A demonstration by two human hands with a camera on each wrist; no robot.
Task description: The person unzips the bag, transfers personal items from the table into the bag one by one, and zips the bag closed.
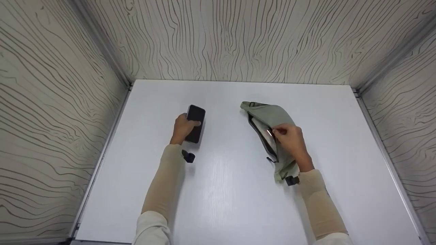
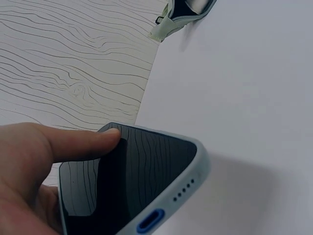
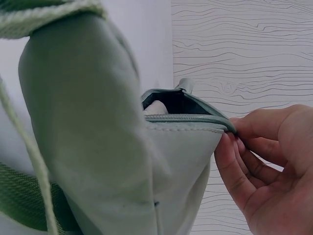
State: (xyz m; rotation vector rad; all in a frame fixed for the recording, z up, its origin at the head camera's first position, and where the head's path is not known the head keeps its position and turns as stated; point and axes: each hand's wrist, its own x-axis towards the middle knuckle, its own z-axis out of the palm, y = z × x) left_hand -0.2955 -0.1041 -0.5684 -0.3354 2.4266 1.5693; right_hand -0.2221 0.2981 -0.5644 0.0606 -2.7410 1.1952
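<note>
My left hand (image 1: 183,126) holds a smartphone (image 1: 195,131) in a pale case, its dark screen facing up and the thumb lying across the glass. In the left wrist view the phone's (image 2: 146,161) bottom edge shows a blue-rimmed port and a row of small holes. To the right, a sage-green waist bag (image 1: 272,115) lies with its zipped opening (image 1: 260,136) parted. My right hand (image 1: 289,137) pinches the edge of that opening between thumb and fingers. Something whitish (image 3: 155,108) shows inside the bag in the right wrist view; most of it is hidden.
Both hands work over a white table (image 1: 218,197). Wood-grain patterned panels (image 1: 218,41) rise at the back and on both sides. A woven green strap (image 3: 29,196) and a pale cord (image 3: 34,156) hang by the bag. Each wrist carries a small black camera (image 1: 188,156).
</note>
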